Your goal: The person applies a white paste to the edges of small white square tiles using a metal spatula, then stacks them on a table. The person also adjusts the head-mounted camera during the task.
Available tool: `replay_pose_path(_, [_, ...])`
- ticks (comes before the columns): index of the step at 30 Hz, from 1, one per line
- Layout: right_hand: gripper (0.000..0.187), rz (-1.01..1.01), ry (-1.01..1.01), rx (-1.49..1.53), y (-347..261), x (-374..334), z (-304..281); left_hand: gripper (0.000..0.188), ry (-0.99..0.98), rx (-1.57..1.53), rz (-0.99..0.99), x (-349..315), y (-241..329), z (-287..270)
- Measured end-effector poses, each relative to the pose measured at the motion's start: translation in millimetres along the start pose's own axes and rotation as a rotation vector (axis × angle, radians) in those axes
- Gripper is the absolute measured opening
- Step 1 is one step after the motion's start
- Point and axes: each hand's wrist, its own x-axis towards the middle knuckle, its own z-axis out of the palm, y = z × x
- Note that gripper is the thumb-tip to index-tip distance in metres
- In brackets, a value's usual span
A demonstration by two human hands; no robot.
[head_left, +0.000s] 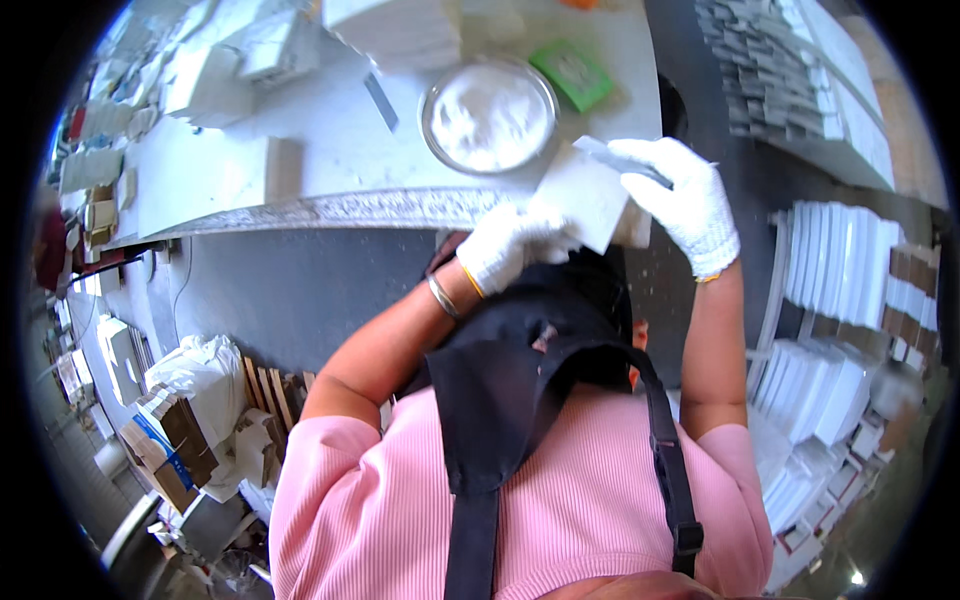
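in the head view, the left hand, in a white glove, grasps the lower edge of a white square tile at the table edge. the right hand is closed on a thin flat tool touching the tile's top, just beside the round metal bowl of white paste.

- You're in a workshop — a dusty white workbench fills the upper frame, with a metal bowl of white paste.
- Stacks of white tiles at right, cardboard boxes lower left.
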Motion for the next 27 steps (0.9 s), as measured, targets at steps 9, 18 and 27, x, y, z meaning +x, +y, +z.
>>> replay_pose_path(9, [0.034,-0.029,-0.298,-0.380,-16.3,86.2,52.2,0.027,0.040,-0.003,-0.015,-1.8,0.3,2.4])
replay_pose_path(18, [0.058,-0.039,0.062,-0.459,12.8,192.9,44.1,0.026,0.044,-0.020,-0.018,-0.4,-1.0,2.6])
replay_pose_path(27, [0.029,-0.160,0.184,-0.059,43.9,187.9,56.8,0.027,-0.027,-0.004,0.003,2.2,2.4,0.6])
